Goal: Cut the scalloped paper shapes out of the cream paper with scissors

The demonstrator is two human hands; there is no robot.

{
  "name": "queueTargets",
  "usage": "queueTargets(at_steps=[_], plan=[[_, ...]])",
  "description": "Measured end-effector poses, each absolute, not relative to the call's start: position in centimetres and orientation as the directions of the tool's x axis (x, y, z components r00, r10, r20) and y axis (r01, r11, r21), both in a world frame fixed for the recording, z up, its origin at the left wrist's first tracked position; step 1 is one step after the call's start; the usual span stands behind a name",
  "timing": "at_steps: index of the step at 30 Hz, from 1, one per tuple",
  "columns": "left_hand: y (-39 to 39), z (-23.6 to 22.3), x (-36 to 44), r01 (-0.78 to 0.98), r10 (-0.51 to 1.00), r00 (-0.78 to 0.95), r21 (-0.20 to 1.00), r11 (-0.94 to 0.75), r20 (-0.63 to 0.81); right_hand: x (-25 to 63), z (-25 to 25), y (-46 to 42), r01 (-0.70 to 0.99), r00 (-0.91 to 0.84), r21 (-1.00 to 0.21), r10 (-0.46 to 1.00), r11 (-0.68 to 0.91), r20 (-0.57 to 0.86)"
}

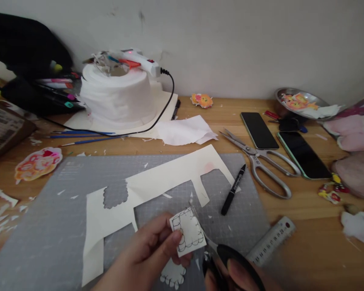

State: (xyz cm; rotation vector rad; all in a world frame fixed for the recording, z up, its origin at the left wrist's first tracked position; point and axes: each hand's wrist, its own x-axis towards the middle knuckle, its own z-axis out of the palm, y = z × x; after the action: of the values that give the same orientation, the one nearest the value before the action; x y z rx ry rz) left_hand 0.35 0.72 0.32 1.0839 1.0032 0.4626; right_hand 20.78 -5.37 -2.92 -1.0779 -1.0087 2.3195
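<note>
A small square of white paper (191, 234) with a scalloped outline drawn in black is pinched between the thumb and fingers of my left hand (157, 246). My right hand (230, 277) has its fingers in the black handles of a pair of scissors (235, 258). The scissor blades lie along the right edge of the paper square. Beneath my left hand, a scalloped paper piece (172, 275) rests on the grey cutting mat (63, 226), partly covered. Behind my hands stretches a large cut-up sheet of white paper (166, 173), with a scalloped notch in its left part.
A black marker (233, 190), silver scissors (261, 161) and a steel ruler (273, 240) lie to the right. Beyond them are two phones (259, 130) and a metal bowl (300, 97). At the back, a glue gun (142, 61) sits on a white roll (118, 97), its cord trailing down.
</note>
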Motion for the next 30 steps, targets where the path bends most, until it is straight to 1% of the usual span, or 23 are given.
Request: queueTargets(at_steps=[2,5,8,12,15,17,20,23,30], plan=[[0.8,0.5,0.4,0.165,0.745,0.505,0.896,0.412,-0.436,20.8,-2.7,-5.4,-0.105,-0.636,-0.685,0.578,-0.721,-0.511],[0.6,0.1,0.2,0.212,0.699,0.557,0.891,0.402,-0.448,20.7,-2.5,-5.8,-0.215,-0.657,-0.584,0.558,-0.783,-0.506],[0.2,-0.2,-0.1,0.230,0.695,0.580,0.904,0.360,-0.425,20.5,-2.4,-6.2,-0.277,-0.659,-0.540,0.566,-0.795,-0.496],[0.4,0.6,-0.2,0.197,0.789,0.486,0.927,0.320,-0.376,20.4,-2.8,-6.6,-0.325,-0.659,-0.551,0.602,-0.769,-0.452],[0.9,1.1,0.1,0.256,0.789,0.443,0.904,0.343,-0.425,20.4,-2.7,-6.7,-0.302,-0.661,-0.563,0.594,-0.769,-0.458],[1.1,1.0,0.2,0.302,0.756,0.486,0.896,0.324,-0.437,20.4,-2.2,-6.5,-0.254,-0.644,-0.591,0.590,-0.766,-0.487],[1.0,0.6,0.1,0.331,0.711,0.577,0.911,0.245,-0.401,20.4,-1.2,-6.1,-0.167,-0.616,-0.637,0.584,-0.753,-0.529],[0.9,0.3,-0.1,0.325,0.698,0.616,0.925,0.199,-0.366,20.4,-0.7,-5.9,-0.166,-0.612,-0.626,0.578,-0.762,-0.540],[1.2,0.7,-0.1,0.269,0.650,0.695,0.949,0.162,-0.308,20.5,-0.7,-5.9,-0.177,-0.652,-0.632,0.571,-0.754,-0.499]])
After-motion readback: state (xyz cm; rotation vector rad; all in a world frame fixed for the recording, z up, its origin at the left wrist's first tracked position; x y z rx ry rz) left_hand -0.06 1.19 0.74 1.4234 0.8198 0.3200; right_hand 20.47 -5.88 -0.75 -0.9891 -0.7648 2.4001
